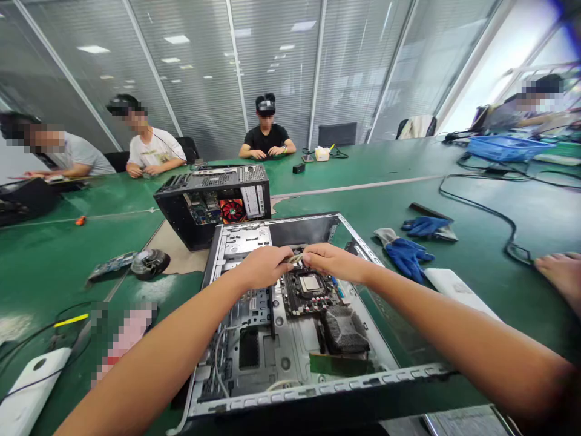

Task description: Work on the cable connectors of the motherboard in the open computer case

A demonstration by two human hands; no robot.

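Note:
An opened computer case [299, 387] lies flat in front of me, its metal inside facing up. Over its motherboard [295, 297], my left hand [269, 265] and my right hand [333, 261] meet from either side. Between their fingertips runs a light-coloured cable [296, 258], pinched by both. Just below the hands, a square processor [309, 283] sits bare in its socket. A dark finned heat sink [345, 330] rests lower right inside the case. Another grey cable [218, 357] loops along the case's left side.
A second computer case [218, 200] with a red fan stands behind. Blue gloves [408, 254] lie to the right, a round cooler [149, 263] to the left. Black cables [494, 212] and a blue basket [506, 147] are at far right. Several people sit around the green table [363, 166].

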